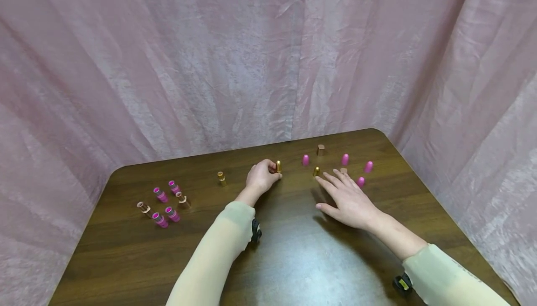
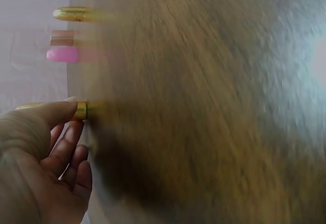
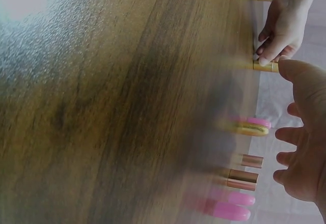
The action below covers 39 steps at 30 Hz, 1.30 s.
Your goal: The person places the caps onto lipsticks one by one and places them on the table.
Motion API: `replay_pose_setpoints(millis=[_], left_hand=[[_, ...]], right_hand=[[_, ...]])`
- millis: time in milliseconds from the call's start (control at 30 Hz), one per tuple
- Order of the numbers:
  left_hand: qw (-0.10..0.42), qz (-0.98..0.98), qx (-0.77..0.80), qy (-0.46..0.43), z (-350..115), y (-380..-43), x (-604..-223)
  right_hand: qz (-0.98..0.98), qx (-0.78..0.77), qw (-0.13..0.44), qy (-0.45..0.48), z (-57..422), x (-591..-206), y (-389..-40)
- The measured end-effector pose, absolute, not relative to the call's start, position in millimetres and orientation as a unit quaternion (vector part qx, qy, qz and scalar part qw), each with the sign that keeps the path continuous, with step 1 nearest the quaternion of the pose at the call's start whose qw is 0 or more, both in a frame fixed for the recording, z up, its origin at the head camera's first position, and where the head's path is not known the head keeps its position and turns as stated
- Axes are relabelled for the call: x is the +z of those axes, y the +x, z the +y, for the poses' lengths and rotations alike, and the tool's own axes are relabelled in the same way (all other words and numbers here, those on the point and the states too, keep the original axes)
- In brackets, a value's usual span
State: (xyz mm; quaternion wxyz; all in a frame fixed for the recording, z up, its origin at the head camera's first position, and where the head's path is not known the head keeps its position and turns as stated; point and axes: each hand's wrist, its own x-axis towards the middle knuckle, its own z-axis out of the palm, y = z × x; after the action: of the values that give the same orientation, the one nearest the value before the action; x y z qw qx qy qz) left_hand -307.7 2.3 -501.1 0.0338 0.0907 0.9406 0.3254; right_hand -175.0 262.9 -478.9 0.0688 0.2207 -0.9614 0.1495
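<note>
Left hand [image 1: 261,176]: thumb and fingers pinch an upright gold bullet-shaped piece [image 1: 278,166] over the far half of the bench [image 1: 293,231]. Right hand [image 1: 348,201]: fingers extended and spread, fingertips just beside a gold cap [image 1: 316,171].

Containers: four pink tubes [image 1: 172,214] and two rose-gold tubes [image 1: 182,199] stand uncapped at the person's left. One gold tube [image 1: 222,178] stands between this group and the left hand. Four pink caps [image 1: 345,159] and two rose-gold caps [image 1: 320,150] stand at the right.

Markings: in the left wrist view, the gold cap appears to carry a small dark mark, too blurred to read.
</note>
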Motion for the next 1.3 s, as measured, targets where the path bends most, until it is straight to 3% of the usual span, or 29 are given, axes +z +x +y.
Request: replay_pose_setpoints(millis=[533,967,1300], left_hand=[[0.037,0.936,0.342,0.074,1.7,-305.1,-502.4],[0.038,0.957,0.230,0.171,-27.7,-292.1,-476.2],[-0.045,0.952,0.049,0.298,-56.8,-256.1,-455.4]], right_hand=[[-0.962,0.146,0.067,0.220,258.0,-481.0,-178.2],[-0.968,0.133,0.070,0.202,263.2,-476.4,-180.0],[-0.973,0.084,0.077,0.202,262.7,-473.1,-181.7]])
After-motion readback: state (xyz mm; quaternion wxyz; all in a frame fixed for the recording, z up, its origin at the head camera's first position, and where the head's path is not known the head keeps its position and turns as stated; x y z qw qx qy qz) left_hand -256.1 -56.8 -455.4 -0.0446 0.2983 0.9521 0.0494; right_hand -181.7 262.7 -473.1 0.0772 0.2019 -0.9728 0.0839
